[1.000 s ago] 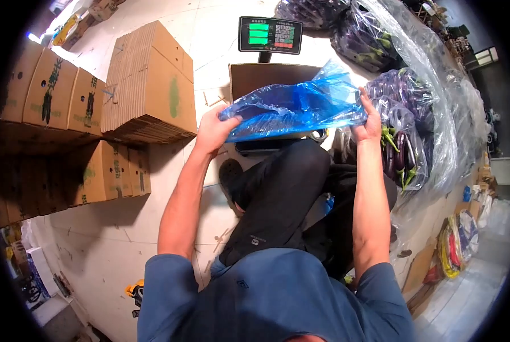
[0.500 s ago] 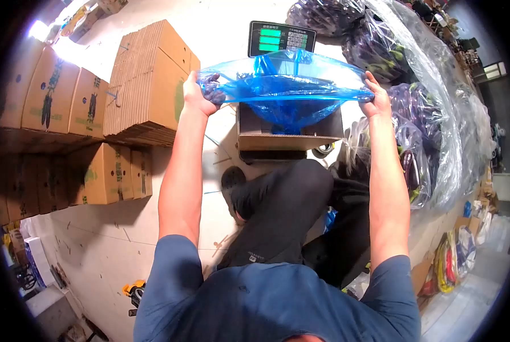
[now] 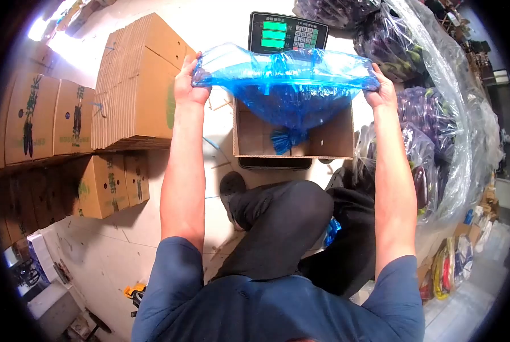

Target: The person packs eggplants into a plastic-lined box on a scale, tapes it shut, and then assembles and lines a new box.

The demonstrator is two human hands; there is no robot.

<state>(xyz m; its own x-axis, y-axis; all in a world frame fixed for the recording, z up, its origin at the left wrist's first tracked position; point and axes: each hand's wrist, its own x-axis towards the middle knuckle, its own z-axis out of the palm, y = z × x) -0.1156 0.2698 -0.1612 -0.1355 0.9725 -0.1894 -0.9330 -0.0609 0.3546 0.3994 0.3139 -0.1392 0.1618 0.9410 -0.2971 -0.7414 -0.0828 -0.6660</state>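
Observation:
A translucent blue plastic bag point(image 3: 289, 91) is stretched wide between my two hands, its gathered bottom hanging into an open cardboard box point(image 3: 255, 128). My left hand point(image 3: 191, 82) is closed round the bag's left edge, fingers partly behind the film. At the opposite edge, my right hand point(image 3: 382, 86) grips the plastic in the same way. The box rests on a low weighing platform point(image 3: 275, 163), mostly hidden beneath it. Just beyond the bag stands the scale's display point(image 3: 289, 33), with green lit screens and a keypad.
Flattened cartons point(image 3: 135, 85) are stacked at left, beside printed boxes point(image 3: 72, 117) in rows. On the right, clear plastic bags of eggplants point(image 3: 423, 114) lie under a loose transparent sheet point(image 3: 457, 131). My bent knee point(image 3: 306, 199) is close to the box.
The stretched bag has tilted, and its gathered bottom now hangs plainly inside the box. More of the box interior shows. My hands have spread slightly apart, and the camera view has shifted a little.

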